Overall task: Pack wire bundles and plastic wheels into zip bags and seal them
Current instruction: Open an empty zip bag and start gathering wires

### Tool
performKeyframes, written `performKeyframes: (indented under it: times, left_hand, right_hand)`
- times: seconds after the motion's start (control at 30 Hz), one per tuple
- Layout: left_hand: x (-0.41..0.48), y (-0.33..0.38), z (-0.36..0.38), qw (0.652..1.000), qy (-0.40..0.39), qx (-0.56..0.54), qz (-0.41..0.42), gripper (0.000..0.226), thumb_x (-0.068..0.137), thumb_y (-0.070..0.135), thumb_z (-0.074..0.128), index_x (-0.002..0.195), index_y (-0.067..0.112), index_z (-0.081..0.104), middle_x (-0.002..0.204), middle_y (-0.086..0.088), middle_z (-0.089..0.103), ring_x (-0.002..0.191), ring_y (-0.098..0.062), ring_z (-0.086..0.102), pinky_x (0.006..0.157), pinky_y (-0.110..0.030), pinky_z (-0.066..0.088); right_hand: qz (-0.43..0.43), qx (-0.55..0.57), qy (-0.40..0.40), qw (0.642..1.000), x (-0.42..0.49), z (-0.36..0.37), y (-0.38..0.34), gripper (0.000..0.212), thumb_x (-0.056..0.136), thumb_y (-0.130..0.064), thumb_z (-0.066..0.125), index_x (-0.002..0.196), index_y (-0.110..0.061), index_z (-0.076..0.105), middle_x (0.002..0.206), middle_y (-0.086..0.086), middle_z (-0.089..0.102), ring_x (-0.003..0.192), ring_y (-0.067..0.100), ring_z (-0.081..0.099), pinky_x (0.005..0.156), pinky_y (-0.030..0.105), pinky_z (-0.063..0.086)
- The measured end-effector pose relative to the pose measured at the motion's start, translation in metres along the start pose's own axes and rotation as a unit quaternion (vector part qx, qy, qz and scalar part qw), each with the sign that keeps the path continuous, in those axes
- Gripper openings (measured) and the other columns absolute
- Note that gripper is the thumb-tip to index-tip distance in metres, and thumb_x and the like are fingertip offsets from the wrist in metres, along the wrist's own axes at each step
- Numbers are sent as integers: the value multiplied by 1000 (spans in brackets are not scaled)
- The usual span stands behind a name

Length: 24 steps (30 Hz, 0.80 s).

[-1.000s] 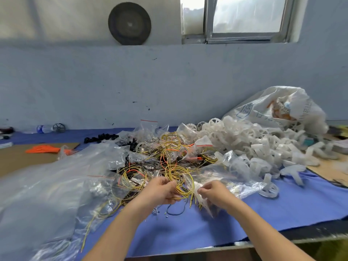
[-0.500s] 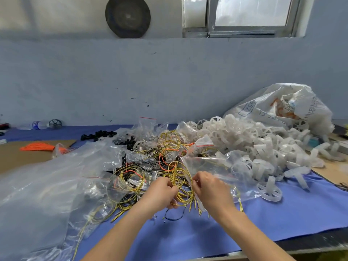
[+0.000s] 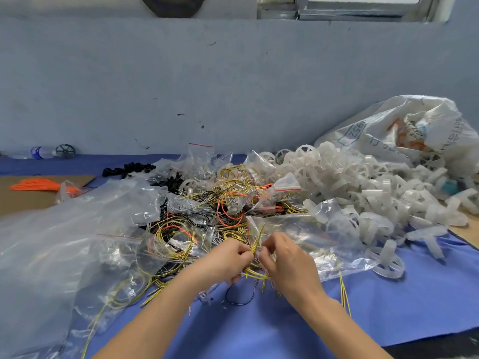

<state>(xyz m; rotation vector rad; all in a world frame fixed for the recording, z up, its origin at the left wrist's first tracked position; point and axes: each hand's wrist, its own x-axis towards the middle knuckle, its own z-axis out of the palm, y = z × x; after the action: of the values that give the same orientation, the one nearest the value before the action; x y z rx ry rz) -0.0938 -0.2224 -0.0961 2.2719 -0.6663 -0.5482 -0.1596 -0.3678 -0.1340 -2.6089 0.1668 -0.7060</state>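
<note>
At the near edge of the blue cloth (image 3: 259, 330), your left hand (image 3: 225, 260) and right hand (image 3: 287, 260) meet almost fingertip to fingertip, each pinched closed on the same yellow wire bundle (image 3: 255, 251), and your right hand also seems to catch the mouth of the clear zip bag (image 3: 298, 229) that stretches off to the right. Just behind them lies the tangle of loose wires (image 3: 220, 203), with the heap of plastic wheels (image 3: 363, 187) beyond to the right and a large clear plastic sheet (image 3: 64, 229) on your left.

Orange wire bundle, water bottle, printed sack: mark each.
orange wire bundle (image 3: 35, 183), head view, middle of the strands.
water bottle (image 3: 39, 152), head view, on its label.
printed sack (image 3: 373, 133), head view, its printed side.
</note>
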Motion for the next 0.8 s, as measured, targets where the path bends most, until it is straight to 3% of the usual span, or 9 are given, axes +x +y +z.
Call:
performKeyframes:
  times: [0.07,0.13,0.23,0.33,0.53,0.63,0.7,0.8]
  left_hand:
    - [6,-1,-6,999,-21,-17,-21,27,96,23,47,86,3,62,58,-5,44,44,-16,45,44,-19,37]
    - [9,-3,-9,998,-33,-36,-30,25,94,27,52,95,12,72,54,-2,47,47,-18,45,43,-17,39]
    - [9,-4,-9,998,-31,-50,-38,21,93,27,54,89,18,72,46,3,47,46,-18,46,44,-16,40]
    - [6,-2,-7,999,-34,-10,-41,26,92,29,52,94,11,71,43,6,49,44,-16,48,48,-17,44]
    - [14,23,-12,999,8,14,30,35,97,25,51,66,15,61,45,7,54,38,-8,50,41,-17,42]
    - [22,29,-12,996,20,-82,29,28,97,17,54,72,12,65,60,0,63,42,-7,54,42,-18,46]
    - [28,30,-12,982,17,-187,8,20,96,7,55,80,4,66,75,-11,65,53,-13,60,50,-23,52]
    - [32,30,-11,928,7,-373,-5,12,94,-6,51,88,-7,61,84,-20,62,68,-18,66,65,-24,58]
  right_hand:
    - [46,48,48,997,2,-3,4,11,96,-34,55,87,-29,50,86,-10,59,73,16,56,59,34,35]
    - [118,118,96,981,4,-5,8,11,94,-31,57,85,-27,53,80,-13,60,72,15,56,62,33,36]
    - [171,176,121,962,7,-7,13,11,95,-27,57,86,-21,56,78,-11,63,76,18,60,67,36,42]
    - [145,141,110,973,4,-10,11,11,96,-30,55,87,-24,55,79,-12,62,73,17,59,64,37,44]
    - [-7,23,75,997,-9,-9,1,8,96,-31,60,93,-24,60,86,-9,62,69,19,61,54,34,39]
    - [1,56,84,995,-6,-13,2,4,96,-32,61,94,-28,61,89,-12,62,72,14,59,57,32,35]
    - [1,75,78,994,-2,-16,4,4,96,-34,59,94,-31,61,91,-15,61,73,11,57,59,30,33]
    - [-2,91,78,993,1,-17,3,5,97,-36,58,92,-34,58,87,-20,57,69,5,51,59,28,33]
